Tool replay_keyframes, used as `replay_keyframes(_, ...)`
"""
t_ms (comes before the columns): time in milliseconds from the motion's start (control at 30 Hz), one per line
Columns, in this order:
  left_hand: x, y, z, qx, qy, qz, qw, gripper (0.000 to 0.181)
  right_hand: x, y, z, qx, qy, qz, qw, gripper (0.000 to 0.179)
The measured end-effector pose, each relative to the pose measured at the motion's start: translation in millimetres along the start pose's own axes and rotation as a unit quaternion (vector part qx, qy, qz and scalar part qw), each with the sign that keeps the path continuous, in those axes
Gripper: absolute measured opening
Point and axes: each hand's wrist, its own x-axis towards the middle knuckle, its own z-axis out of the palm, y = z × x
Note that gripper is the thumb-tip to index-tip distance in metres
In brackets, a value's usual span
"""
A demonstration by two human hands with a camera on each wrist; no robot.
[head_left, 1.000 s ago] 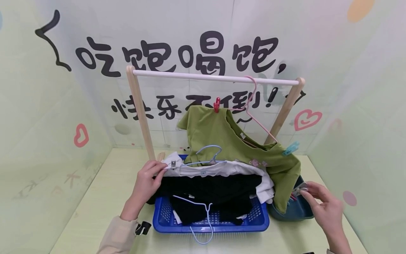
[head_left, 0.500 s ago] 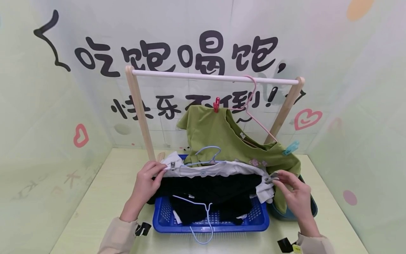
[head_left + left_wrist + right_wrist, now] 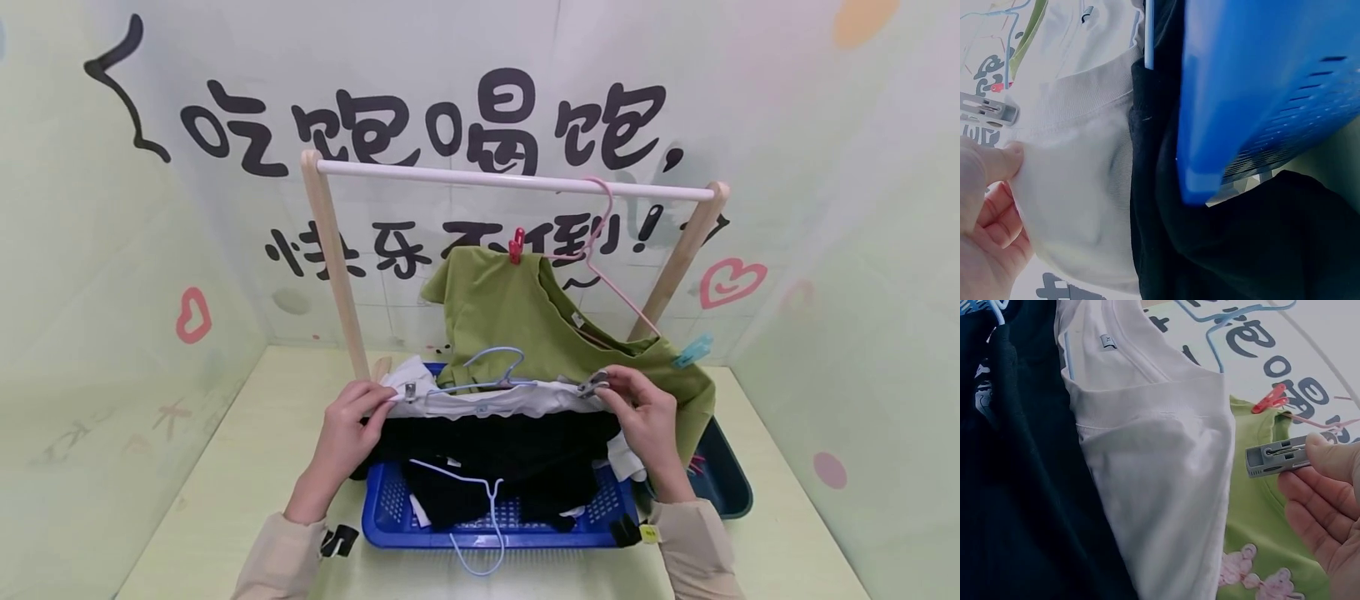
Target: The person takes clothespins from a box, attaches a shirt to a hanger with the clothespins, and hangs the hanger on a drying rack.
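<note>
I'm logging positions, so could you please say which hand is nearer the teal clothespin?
Right. In the head view, the right hand, pinching a gray clothespin, is below and left of the teal clothespin; the left hand, pinching the white shirt, is farther left.

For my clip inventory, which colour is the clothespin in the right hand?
Grey; the clothespin shows best in the right wrist view.

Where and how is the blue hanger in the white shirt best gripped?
Probably pinch the blue hanger just below its hook, coming from above: that part rises past the neckline of the white shirt, while the fabric hides much of its arms.
</note>
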Motion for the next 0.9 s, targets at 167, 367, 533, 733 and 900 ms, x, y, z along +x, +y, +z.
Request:
replay_keyframes(167, 1.0, 1.5, -0.7, 0.001, -0.007, -0.004, 1.0, 0.025, 5.7, 3, 9, 0.021, -0.003, 0.003, 0.9998, 0.02)
replay_keyframes(367, 1.1, 1.9, -1.2, 0.008, -0.011, -0.006, 0.9999, 0.025, 8.2, 6, 13, 0.031, -0.011, 0.002, 0.9995, 0.019)
replay_keyframes(533, 0.9, 1.9, -1.6, 0.009, -0.011, -0.008, 0.9999, 0.025, 9.1, 10, 14, 0.04, -0.023, -0.004, 0.9989, 0.018)
replay_keyframes(733, -0.4, 1.8, -1.9, 0.007, -0.01, -0.005, 0.9999, 0.026, 9.2, 14, 16, 0.042, -0.03, -0.013, 0.9986, 0.018)
replay_keyframes(900, -1.6, 0.9, -2.2, 0.009, -0.011, -0.006, 0.9999, 0.026, 8.2, 22, 17, 0.052, -0.051, -0.004, 0.9974, 0.02)
